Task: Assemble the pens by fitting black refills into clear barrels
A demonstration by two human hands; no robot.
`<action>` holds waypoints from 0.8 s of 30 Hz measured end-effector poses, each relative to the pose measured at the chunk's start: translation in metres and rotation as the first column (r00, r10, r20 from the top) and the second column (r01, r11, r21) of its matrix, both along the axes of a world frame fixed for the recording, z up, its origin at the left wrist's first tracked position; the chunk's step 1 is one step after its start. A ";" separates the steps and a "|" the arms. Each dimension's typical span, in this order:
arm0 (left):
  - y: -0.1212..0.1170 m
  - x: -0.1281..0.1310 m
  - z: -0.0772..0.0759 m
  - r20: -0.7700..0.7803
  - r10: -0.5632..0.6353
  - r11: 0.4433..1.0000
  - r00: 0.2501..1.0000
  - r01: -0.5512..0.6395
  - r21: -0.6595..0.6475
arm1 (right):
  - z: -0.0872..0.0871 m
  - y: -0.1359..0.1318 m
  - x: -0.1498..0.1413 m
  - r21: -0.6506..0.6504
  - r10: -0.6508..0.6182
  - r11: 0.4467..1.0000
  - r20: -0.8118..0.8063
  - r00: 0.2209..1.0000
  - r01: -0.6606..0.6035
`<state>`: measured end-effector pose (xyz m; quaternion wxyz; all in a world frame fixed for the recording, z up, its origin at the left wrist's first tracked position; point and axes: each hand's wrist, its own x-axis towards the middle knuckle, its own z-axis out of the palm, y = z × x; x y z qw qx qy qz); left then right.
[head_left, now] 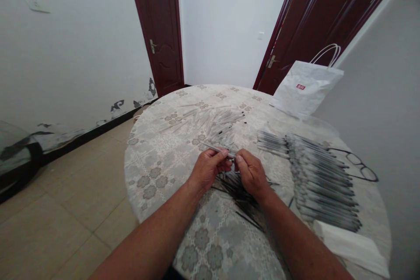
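Observation:
Above the middle of the table, my left hand (206, 168) is closed round a slim pale pen barrel (210, 145), whose far end points to the upper left. My right hand (252, 171) pinches at the barrel's near end, its fingers almost meeting those of the left. What exactly sits between the right fingertips is too small to make out. Just beyond both hands lies a loose pile of translucent pen barrels (210, 119). Thin black sticks that look like pen refills (241, 193) are heaped below my hands, partly hidden by the right one.
Stacked rows of dark-filled pens (324, 183) lie on the right, with a smaller group (272, 141) beside them. Eyeglasses (361, 166), a white roll or wrapper (352, 245) and a white paper bag (306, 89) occupy the right side of the round, cloth-covered table (157, 210).

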<state>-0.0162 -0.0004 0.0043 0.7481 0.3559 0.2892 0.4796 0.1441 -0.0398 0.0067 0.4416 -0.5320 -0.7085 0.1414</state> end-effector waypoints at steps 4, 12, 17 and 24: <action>0.000 0.001 -0.001 -0.009 0.012 1.000 1.000 -0.012 0.004 | 0.001 0.000 0.000 0.029 -0.019 0.999 0.018 1.000 0.019; 0.007 -0.016 0.007 -0.023 0.178 0.978 0.984 -0.174 0.112 | 0.016 0.000 0.009 0.056 -0.047 0.998 0.104 0.993 0.042; 0.018 -0.056 0.013 -0.107 0.379 0.918 0.919 -0.358 0.173 | 0.034 0.000 0.025 -0.058 -0.122 0.992 -0.126 0.984 0.116; 0.039 -0.080 -0.003 -0.685 0.408 0.887 0.604 -0.086 0.453 | 0.030 0.001 0.045 -0.172 -0.158 0.981 -0.411 0.898 0.094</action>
